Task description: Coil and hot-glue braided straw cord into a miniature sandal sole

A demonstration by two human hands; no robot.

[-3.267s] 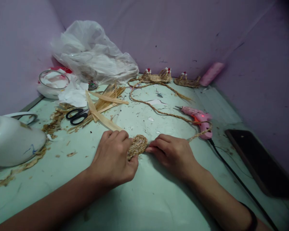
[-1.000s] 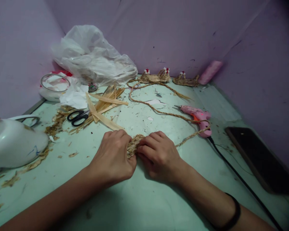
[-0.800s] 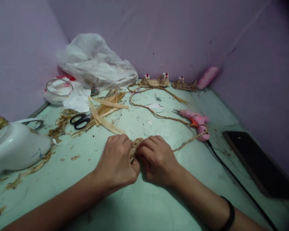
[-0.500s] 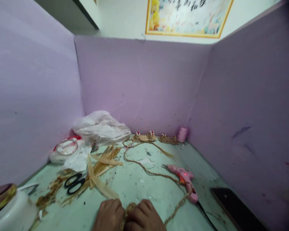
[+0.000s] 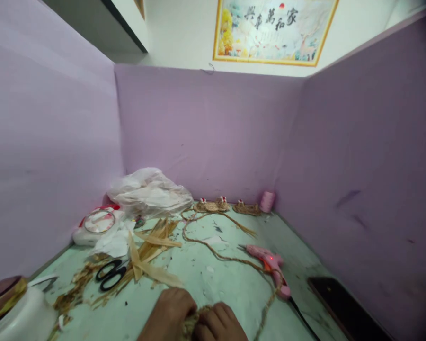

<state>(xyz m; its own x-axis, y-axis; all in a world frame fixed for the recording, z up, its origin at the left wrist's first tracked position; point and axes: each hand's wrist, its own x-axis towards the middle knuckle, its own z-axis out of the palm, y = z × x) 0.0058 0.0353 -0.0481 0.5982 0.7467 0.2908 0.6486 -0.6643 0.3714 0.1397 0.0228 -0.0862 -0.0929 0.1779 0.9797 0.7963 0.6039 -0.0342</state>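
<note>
White jar (image 5: 17,317) far left, then black scissors (image 5: 110,275) and pale husk strips (image 5: 152,246) on the green table (image 5: 230,284). Left hand (image 5: 168,315) at the bottom edge, fingers curled tight on the braided coil (image 5: 190,326). The coil is straw-brown, rough, mostly hidden, pinched between both hands. Right hand (image 5: 218,326) is curled closed on it too. Rope tail (image 5: 267,305) runs right by the pink glue gun (image 5: 275,270).

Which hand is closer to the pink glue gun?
The right hand. It is at the near edge, left of the pink glue gun. The left hand is farther left, across the straw coil that both hands grip.
</note>
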